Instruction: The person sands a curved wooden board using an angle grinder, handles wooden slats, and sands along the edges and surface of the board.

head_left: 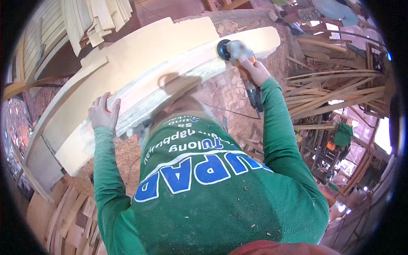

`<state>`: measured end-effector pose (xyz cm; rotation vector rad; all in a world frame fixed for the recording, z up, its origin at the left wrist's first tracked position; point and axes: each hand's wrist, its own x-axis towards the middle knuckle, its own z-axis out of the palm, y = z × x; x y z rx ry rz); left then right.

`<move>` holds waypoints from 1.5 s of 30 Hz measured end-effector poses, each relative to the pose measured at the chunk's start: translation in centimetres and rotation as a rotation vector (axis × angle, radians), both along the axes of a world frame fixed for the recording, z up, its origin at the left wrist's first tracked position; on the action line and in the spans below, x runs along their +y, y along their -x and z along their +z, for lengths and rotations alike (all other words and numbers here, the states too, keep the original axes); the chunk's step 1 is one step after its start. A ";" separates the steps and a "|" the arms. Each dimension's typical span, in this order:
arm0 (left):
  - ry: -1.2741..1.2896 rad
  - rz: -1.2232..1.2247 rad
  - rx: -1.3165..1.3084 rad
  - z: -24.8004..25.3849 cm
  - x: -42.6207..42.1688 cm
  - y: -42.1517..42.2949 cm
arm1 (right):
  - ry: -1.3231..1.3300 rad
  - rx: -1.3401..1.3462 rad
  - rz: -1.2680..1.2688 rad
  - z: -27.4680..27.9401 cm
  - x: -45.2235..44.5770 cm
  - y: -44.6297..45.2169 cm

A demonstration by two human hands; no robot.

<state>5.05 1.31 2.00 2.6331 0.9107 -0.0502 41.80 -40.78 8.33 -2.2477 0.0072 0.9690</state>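
My right hand point(256, 72) is wrapped round the orange and grey body of an angle grinder point(243, 57). The grinder's black round disc is at the edge of a long, curved, pale wooden piece point(178, 61), near its right end. Whether the disc touches the wood I cannot tell. At the left, my left hand point(104, 111) lies on the same wooden piece near its front edge, thumb and fingers apart. A curved wooden strip point(68, 91) runs along the piece's left part.
Thin wooden slats point(95, 19) are stacked at the upper left. Long curved strips point(335, 91) pile up at the right. More boards point(68, 216) lie at the lower left. A person point(335, 10) is at the upper right. A cord trails from the grinder.
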 end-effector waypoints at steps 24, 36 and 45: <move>-0.069 0.026 -0.076 -1.3 0.8 1.8 | 0.007 0.119 0.385 0.6 13.6 9.6; -0.377 0.539 -0.134 -2.0 12.6 19.5 | -0.047 0.140 0.720 2.0 28.9 25.7; -0.389 0.592 -0.349 -3.1 12.6 23.4 | -0.175 0.155 0.940 0.3 35.0 32.6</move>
